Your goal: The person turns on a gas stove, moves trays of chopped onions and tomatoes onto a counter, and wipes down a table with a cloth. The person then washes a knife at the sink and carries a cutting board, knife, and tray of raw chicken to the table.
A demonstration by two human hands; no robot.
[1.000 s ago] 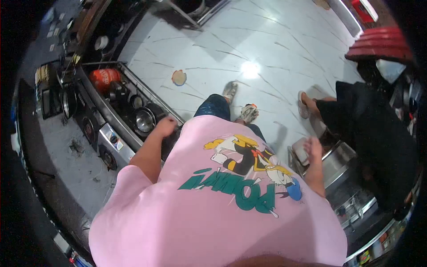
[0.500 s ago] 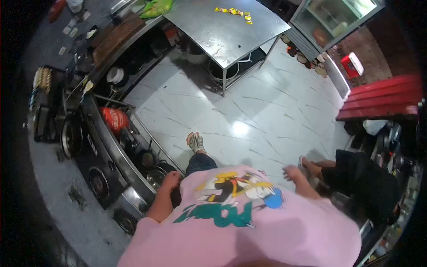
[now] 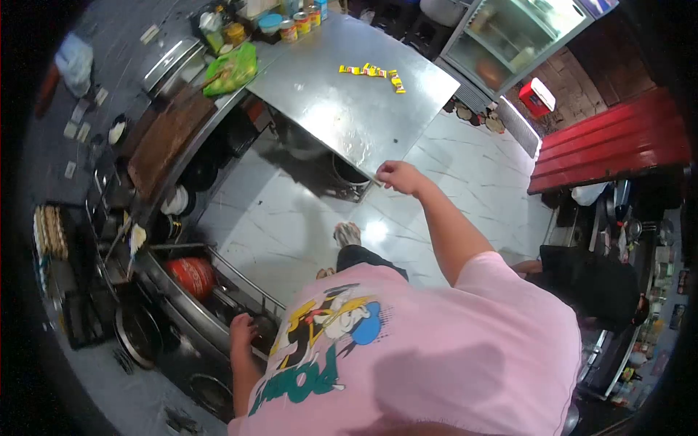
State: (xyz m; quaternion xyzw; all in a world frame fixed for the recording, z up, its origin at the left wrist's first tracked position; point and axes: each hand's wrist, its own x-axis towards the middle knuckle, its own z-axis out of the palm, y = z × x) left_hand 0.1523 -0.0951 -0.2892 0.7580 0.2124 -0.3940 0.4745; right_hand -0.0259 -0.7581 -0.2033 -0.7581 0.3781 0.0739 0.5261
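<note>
My right hand [image 3: 398,176] is stretched forward at the near corner of the steel table [image 3: 363,138]. Its thumb and fingers are pressed together there. A small pale bit shows at the fingertips, too small to name. My left hand [image 3: 243,330] hangs low beside the stove counter [image 3: 190,325], with nothing visible in it and its fingers loosely apart. On the steel table lies a broken row of small yellow packets [image 3: 367,70], beyond my right hand's reach in this view.
A green plastic bag [image 3: 231,69] and several cans [image 3: 302,23] stand at the back left. A red gas cylinder [image 3: 190,276] sits under the stove counter. A glass-door fridge [image 3: 512,40] is at the back right. Another person in black [image 3: 589,287] is at my right.
I have stepped closer to the steel table. My right arm has swung up and forward to its corner. My left hand still hangs by the stove.
</note>
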